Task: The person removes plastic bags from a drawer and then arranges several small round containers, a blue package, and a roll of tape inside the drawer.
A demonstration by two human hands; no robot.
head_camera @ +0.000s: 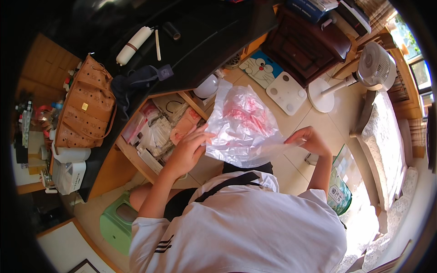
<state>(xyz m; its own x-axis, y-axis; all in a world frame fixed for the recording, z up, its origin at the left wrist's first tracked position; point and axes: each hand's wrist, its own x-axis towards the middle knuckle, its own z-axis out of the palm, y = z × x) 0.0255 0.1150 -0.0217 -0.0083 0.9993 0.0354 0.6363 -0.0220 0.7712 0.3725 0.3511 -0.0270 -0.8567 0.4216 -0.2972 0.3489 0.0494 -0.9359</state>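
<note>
Between my two hands a crinkled, translucent plastic bag (244, 123) with red print is spread out in front of my body. My left hand (189, 148) grips its left edge with the fingertips. At the opposite edge, the thumb and fingers of my right hand (310, 140) pinch a stretched corner of the film. Just beyond my left hand stands a pulled-out wooden drawer (136, 158). Packets in clear plastic and a pink patterned pouch (186, 124) fill it.
A brown handbag (85, 105), a dark strapped bag (136, 82) and a white cylindrical case (135, 45) sit on the black desktop (211, 30). On the tiled floor are a white scale (286, 94), a fan (321, 95) and a green plastic stool (114, 225). A sofa (382, 146) stands at right.
</note>
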